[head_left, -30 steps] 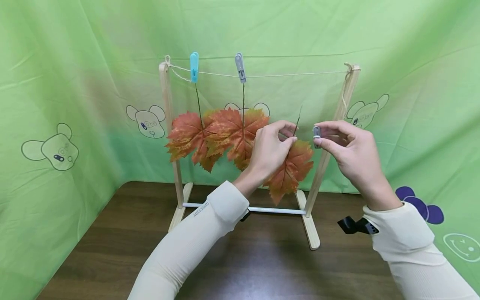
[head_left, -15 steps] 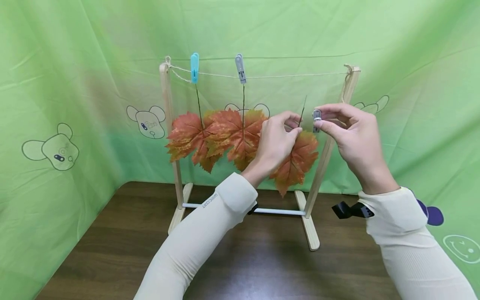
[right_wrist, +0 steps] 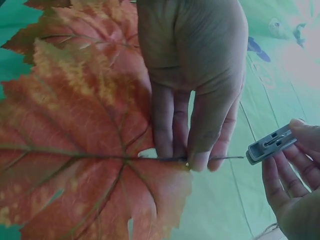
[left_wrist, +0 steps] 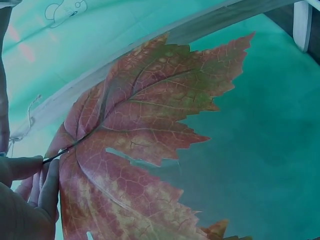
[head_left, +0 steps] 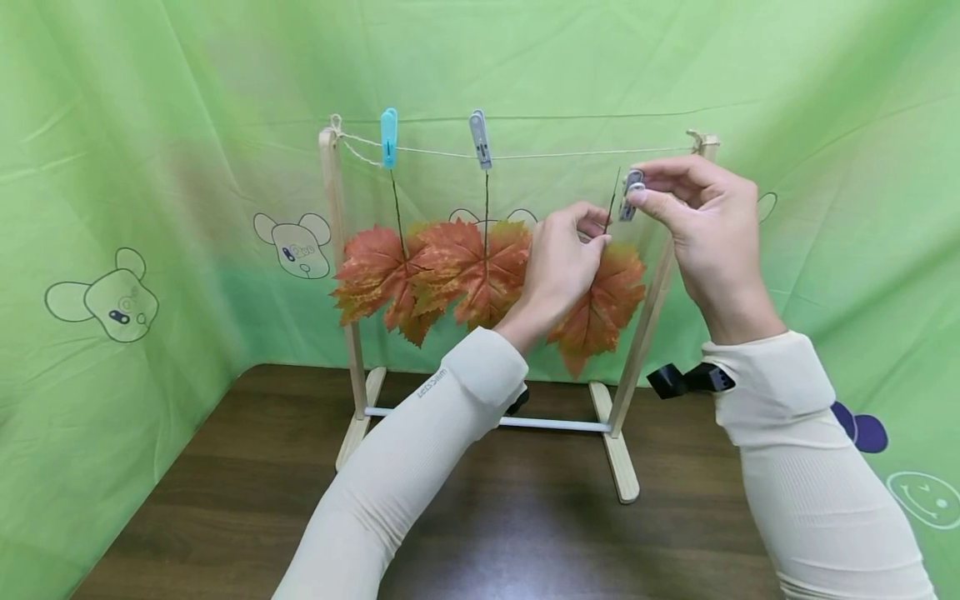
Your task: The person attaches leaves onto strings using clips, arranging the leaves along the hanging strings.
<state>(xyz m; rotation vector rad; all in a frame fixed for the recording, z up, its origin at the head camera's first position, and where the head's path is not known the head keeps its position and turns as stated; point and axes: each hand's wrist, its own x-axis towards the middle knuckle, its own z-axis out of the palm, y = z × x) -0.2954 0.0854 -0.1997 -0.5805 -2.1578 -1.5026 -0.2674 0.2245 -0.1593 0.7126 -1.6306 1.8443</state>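
Note:
My left hand point(head_left: 562, 260) pinches the thin dark stem of an orange-red artificial maple leaf point(head_left: 600, 304), which hangs below the fingers with the stem's tip pointing up. In the right wrist view the pinch is near the leaf's base. My right hand point(head_left: 712, 225) holds a grey clothespin point(head_left: 632, 197) between thumb and fingers, close to the stem tip but apart from it, just under the string point(head_left: 570, 155). Two similar leaves hang to the left: one leaf point(head_left: 375, 271) from a blue clothespin point(head_left: 388, 138), the other leaf point(head_left: 480, 267) from a grey clothespin point(head_left: 481, 138).
A wooden frame carries the string between its left post point(head_left: 332, 183) and right post point(head_left: 651, 321). A white bar point(head_left: 555, 423) joins its feet on the brown table point(head_left: 225, 500). Green printed cloth point(head_left: 187, 167) surrounds the table at the back and sides.
Both hands have risen toward the string, the left also shifting right with the leaf. The right hand's clothespin has come up beside the stem tip and tilted slightly.

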